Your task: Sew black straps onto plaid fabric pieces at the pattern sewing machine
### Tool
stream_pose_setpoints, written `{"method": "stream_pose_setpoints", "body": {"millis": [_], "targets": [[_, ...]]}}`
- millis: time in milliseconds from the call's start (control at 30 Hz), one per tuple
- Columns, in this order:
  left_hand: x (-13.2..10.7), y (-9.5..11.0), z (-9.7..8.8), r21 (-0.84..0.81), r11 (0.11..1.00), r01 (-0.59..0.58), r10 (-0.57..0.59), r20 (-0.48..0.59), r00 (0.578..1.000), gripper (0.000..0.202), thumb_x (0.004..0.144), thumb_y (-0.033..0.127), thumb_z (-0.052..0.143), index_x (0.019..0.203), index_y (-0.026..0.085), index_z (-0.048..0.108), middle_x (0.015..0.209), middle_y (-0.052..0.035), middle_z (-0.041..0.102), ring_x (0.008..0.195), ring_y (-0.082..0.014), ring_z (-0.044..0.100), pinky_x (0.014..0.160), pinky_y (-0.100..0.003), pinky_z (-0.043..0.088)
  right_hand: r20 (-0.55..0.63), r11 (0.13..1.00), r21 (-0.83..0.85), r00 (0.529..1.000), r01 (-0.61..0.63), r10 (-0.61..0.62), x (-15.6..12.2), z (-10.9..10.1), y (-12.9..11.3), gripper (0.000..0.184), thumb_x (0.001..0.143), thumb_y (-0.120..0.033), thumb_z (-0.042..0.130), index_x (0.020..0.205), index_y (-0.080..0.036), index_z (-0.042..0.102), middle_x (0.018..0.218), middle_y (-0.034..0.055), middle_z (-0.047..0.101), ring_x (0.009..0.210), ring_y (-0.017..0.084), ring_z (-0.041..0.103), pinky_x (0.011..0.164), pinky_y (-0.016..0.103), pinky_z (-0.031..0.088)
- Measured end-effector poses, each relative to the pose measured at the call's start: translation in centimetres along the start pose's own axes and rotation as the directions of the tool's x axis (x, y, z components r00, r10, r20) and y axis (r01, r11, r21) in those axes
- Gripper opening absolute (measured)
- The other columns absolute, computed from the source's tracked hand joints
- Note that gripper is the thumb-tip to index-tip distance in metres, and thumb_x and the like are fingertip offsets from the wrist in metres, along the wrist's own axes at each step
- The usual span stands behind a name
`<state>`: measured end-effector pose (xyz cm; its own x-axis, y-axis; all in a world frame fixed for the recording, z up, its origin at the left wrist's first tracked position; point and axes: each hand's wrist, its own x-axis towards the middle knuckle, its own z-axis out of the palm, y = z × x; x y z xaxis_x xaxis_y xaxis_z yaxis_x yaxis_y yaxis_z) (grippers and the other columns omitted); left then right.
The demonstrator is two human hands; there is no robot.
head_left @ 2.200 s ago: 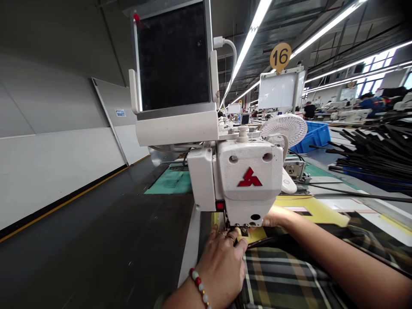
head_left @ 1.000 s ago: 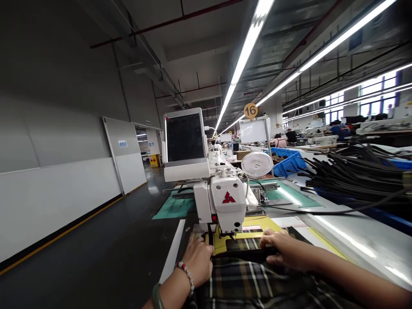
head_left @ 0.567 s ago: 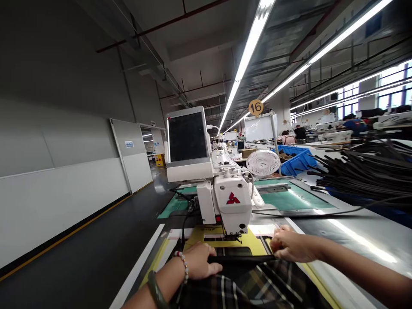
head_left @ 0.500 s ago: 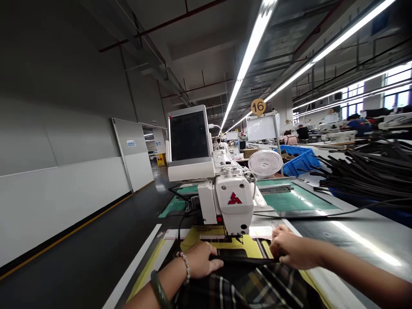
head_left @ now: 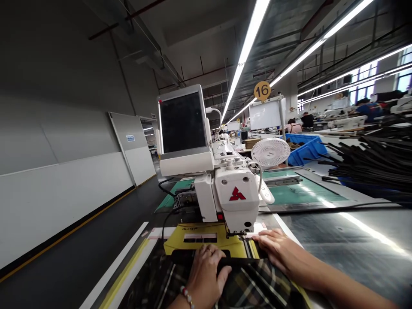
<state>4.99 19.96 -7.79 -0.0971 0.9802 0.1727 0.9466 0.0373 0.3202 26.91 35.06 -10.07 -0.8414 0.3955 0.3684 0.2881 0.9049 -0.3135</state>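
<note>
A white industrial sewing machine head (head_left: 236, 197) with a red three-diamond logo stands straight ahead, its needle area just above a yellow sewing template (head_left: 202, 237). A plaid fabric piece (head_left: 254, 283) with a black strip along its far edge (head_left: 189, 256) lies on the template's near side. My left hand (head_left: 206, 274) presses on that strip and fabric, its fingers curved over them. My right hand (head_left: 277, 251) lies flat with its fingers spread, at the strip's right end beside the needle.
A dark tablet screen (head_left: 183, 122) stands on the machine. To the right are a white fan (head_left: 270, 152), blue crates (head_left: 305, 154) and a heap of black strips (head_left: 376, 163). Green mats (head_left: 305, 194) lie on the metal table. Other workers sit far off.
My view has tilted and shifted. My right hand has flattened from a pinch and slid left. My left hand now sits further right on the fabric.
</note>
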Motion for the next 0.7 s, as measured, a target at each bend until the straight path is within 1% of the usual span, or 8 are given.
{"method": "stream_pose_setpoints", "body": {"millis": [100, 200, 300, 367, 433, 567, 700], "targets": [[0.2, 0.4, 0.5, 0.022, 0.996, -0.087, 0.088, -0.062, 0.994, 0.013, 0.082, 0.017, 0.054, 0.093, 0.018, 0.06, 0.097, -0.0064, 0.061, 0.098, -0.0252, 0.052, 0.089, -0.04, 0.038, 0.019, 0.999, 0.045, 1.0, -0.004, 0.003, 0.1, 0.1, 0.4, 0.05, 0.079, -0.009, 0.042, 0.125, -0.027, 0.051, 0.122, 0.0067, 0.057, 0.11, 0.022, 0.051, 0.095, 0.04, 0.039], [0.4, 0.3, 0.5, 0.032, 0.992, -0.12, 0.122, -0.073, 0.99, 0.011, 0.082, 0.016, 0.054, 0.09, 0.018, 0.06, 0.093, -0.0067, 0.061, 0.093, -0.0254, 0.053, 0.085, -0.04, 0.04, 0.019, 0.999, 0.047, 1.0, -0.006, 0.005, 0.4, 0.3, 0.8, 0.041, 0.079, -0.007, 0.04, 0.111, -0.023, 0.059, 0.124, 0.0064, 0.056, 0.113, 0.021, 0.049, 0.098, 0.041, 0.038], [0.3, 0.6, 0.4, 0.013, 0.988, -0.152, 0.152, -0.022, 0.988, 0.011, 0.081, 0.015, 0.053, 0.089, 0.018, 0.059, 0.088, -0.0055, 0.063, 0.086, -0.0241, 0.056, 0.079, -0.038, 0.043, -0.002, 0.998, 0.002, 0.998, -0.058, 0.058, 0.8, 0.7, 1.5, 0.036, 0.082, -0.01, 0.039, 0.106, -0.022, 0.063, 0.124, 0.0079, 0.057, 0.113, 0.023, 0.049, 0.097, 0.044, 0.038], [0.2, 1.0, 0.5, -0.001, 0.982, -0.19, 0.19, 0.041, 0.981, 0.013, 0.079, 0.013, 0.052, 0.089, 0.019, 0.058, 0.085, -0.0043, 0.063, 0.08, -0.023, 0.058, 0.076, -0.037, 0.044, -0.005, 0.996, -0.016, 0.996, -0.086, 0.086, 0.9, 1.0, 1.9, 0.035, 0.085, -0.014, 0.039, 0.106, -0.024, 0.065, 0.121, 0.0071, 0.058, 0.111, 0.024, 0.05, 0.095, 0.045, 0.039], [0.1, 1.3, 0.8, 0.005, 0.975, -0.224, 0.223, 0.064, 0.973, 0.017, 0.078, 0.012, 0.05, 0.092, 0.02, 0.058, 0.085, -0.004, 0.062, 0.08, -0.0231, 0.058, 0.076, -0.038, 0.045, 0.0, 0.995, -0.031, 0.996, -0.09, 0.09, 1.1, 1.1, 2.2, 0.034, 0.087, -0.017, 0.039, 0.106, -0.028, 0.065, 0.119, 0.005, 0.059, 0.109, 0.024, 0.05, 0.093, 0.045, 0.038], [0.1, 1.4, 1.5, 0.047, 0.961, -0.273, 0.274, -0.019, 0.962, 0.025, 0.082, 0.012, 0.044, 0.101, 0.022, 0.057, 0.095, -0.0069, 0.058, 0.088, -0.0241, 0.055, 0.078, -0.039, 0.047, -0.018, 0.988, -0.097, 0.993, -0.121, 0.12, 1.2, 1.1, 2.2, 0.038, 0.086, -0.016, 0.042, 0.11, -0.035, 0.064, 0.118, 0.0019, 0.06, 0.108, 0.025, 0.049, 0.091, 0.046, 0.037], [0.6, 0.9, 2.2, 0.106, 0.935, -0.338, 0.349, -0.118, 0.93, 0.024, 0.084, 0.014, 0.044, 0.103, 0.019, 0.058, 0.101, -0.0096, 0.058, 0.093, -0.0245, 0.056, 0.081, -0.04, 0.049, -0.053, 0.987, -0.102, 0.991, -0.128, 0.124, 1.4, 0.9, 1.8, 0.039, 0.084, -0.014, 0.043, 0.11, -0.034, 0.064, 0.115, 0.0027, 0.061, 0.106, 0.025, 0.05, 0.09, 0.045, 0.036]]}}
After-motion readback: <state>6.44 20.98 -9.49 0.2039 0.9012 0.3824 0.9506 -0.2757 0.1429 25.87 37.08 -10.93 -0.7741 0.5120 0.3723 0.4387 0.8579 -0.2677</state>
